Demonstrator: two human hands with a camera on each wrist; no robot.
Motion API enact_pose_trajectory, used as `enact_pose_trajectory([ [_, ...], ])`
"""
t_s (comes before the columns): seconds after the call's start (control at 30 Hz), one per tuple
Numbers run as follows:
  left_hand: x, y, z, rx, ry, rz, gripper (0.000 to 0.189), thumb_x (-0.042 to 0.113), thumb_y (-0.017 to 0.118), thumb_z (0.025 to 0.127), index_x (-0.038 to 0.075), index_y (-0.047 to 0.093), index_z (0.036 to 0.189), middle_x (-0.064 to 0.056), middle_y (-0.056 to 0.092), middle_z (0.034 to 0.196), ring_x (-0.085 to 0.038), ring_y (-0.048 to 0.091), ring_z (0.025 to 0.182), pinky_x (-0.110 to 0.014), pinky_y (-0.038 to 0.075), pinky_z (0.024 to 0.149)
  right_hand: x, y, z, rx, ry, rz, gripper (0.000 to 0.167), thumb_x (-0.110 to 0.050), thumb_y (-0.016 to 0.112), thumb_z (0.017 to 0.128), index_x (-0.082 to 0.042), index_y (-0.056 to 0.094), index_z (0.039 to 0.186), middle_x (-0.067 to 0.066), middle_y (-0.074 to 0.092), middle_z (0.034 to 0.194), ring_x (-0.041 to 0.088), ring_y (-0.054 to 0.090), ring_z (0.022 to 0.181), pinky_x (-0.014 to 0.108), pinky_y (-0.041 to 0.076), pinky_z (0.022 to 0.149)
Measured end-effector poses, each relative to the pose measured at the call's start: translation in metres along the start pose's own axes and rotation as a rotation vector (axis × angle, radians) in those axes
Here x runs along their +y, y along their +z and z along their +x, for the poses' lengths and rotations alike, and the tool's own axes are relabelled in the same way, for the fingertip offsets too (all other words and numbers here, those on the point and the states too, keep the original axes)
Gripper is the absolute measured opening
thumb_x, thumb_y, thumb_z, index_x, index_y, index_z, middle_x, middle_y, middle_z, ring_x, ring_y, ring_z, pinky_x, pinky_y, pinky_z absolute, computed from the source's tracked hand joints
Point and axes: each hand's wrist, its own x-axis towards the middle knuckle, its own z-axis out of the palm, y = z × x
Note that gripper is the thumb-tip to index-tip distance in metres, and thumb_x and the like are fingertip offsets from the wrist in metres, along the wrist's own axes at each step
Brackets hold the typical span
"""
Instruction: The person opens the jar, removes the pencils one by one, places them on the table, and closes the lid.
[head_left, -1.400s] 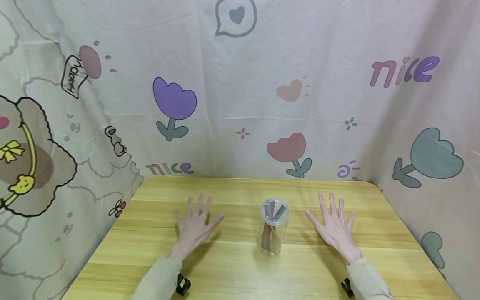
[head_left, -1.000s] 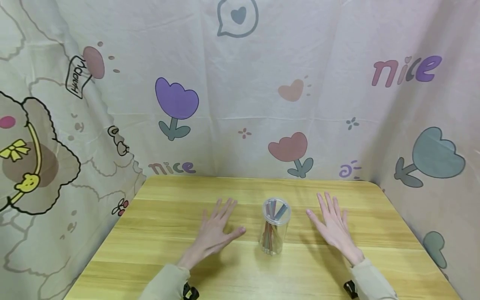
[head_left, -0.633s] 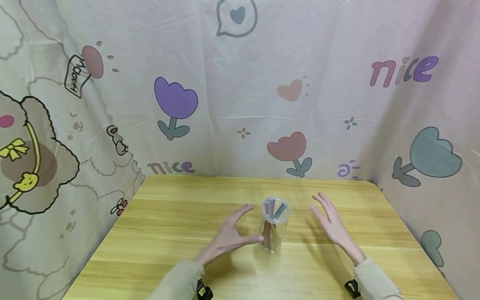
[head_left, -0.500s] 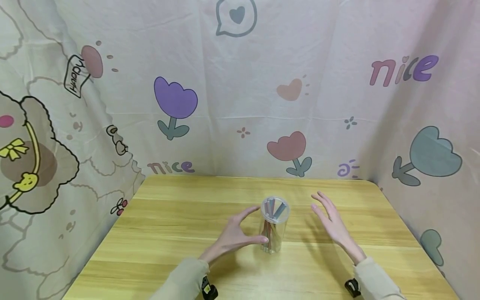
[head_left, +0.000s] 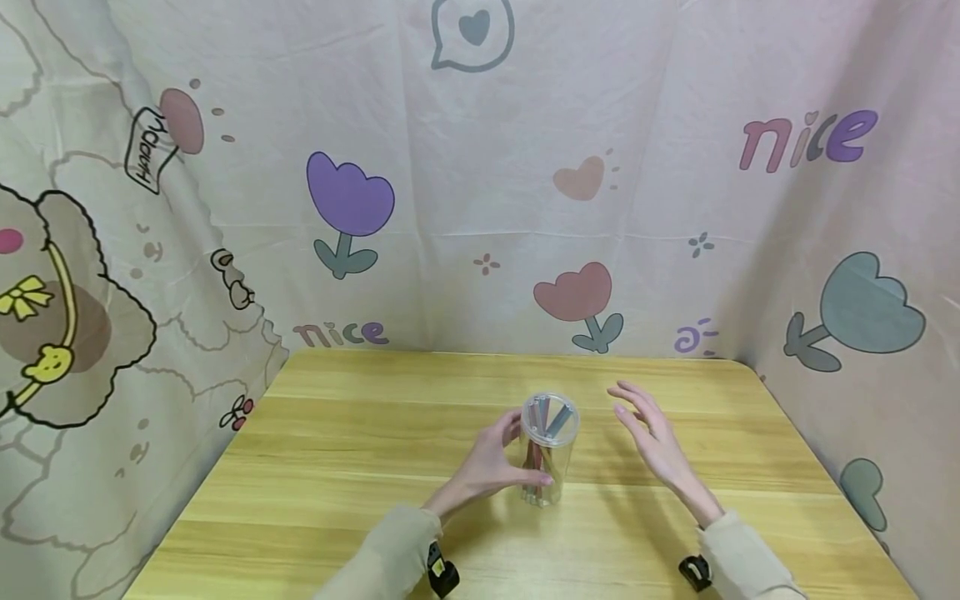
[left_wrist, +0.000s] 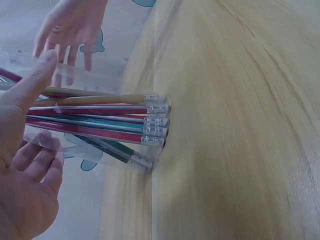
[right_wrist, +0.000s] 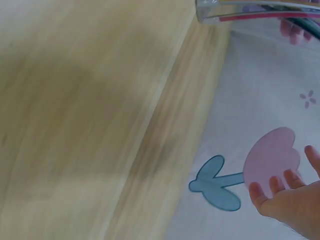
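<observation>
A clear cylindrical jar (head_left: 561,460) with a round lid stands upright on the table. Several pencils (left_wrist: 100,111) in red, green, yellow and other colours lean inside it, their metal-banded eraser ends at the bottom. My left hand (head_left: 491,463) grips the jar from the left, the thumb across its near side and the fingers round the far side. To the right of the jar, my right hand (head_left: 662,443) hovers over the table with nothing in it, its fingers loosely bent toward the jar. Part of the right hand (right_wrist: 292,200) also shows in the right wrist view.
The wooden table (head_left: 360,433) reaches back to a printed cloth (head_left: 465,167) hanging behind it and along both sides. Black straps with small devices (head_left: 441,570) sit at both wrists, by the beige sleeves.
My left hand has moved right from flat on the table to the jar and closed round it. The right hand has lifted, turned inward and drawn slightly nearer the jar, its fingers bending.
</observation>
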Motion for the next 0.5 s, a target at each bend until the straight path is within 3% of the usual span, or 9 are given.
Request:
enact_pose_trajectory([
  [0.17,0.000,-0.002,-0.002,-0.006,-0.022,-0.030,0.090,0.017,0.093,0.070,0.003,0.044,0.145,-0.015,0.060,0.142,-0.031,0.058,0.134,-0.047,0.047,0.117,-0.012,0.006,0.002,-0.017,-0.121,0.051,0.031,-0.007,0.052,0.102,0.000,0.061,0.131,0.023,0.053,0.145,-0.009,0.044,0.129,0.010,0.042,0.102],
  [0.33,-0.002,-0.009,-0.006,-0.009,-0.068,-0.063,0.085,0.015,0.093,0.069,0.002,0.048,0.140,-0.016,0.063,0.139,-0.033,0.060,0.131,-0.047,0.048,0.115,-0.027,0.014,0.005,-0.088,-0.251,0.073,0.031,0.000,0.060,0.096,-0.001,0.065,0.127,0.026,0.061,0.133,-0.007,0.050,0.126,0.014,0.046,0.104],
  [0.5,-0.005,-0.017,-0.011,-0.014,-0.116,-0.088,0.081,0.017,0.093,0.069,0.003,0.051,0.136,-0.015,0.065,0.136,-0.034,0.060,0.130,-0.048,0.049,0.115,-0.040,0.020,0.007,-0.186,-0.257,0.101,0.038,-0.003,0.068,0.092,-0.005,0.064,0.129,0.016,0.063,0.135,-0.002,0.052,0.127,0.018,0.043,0.109],
])
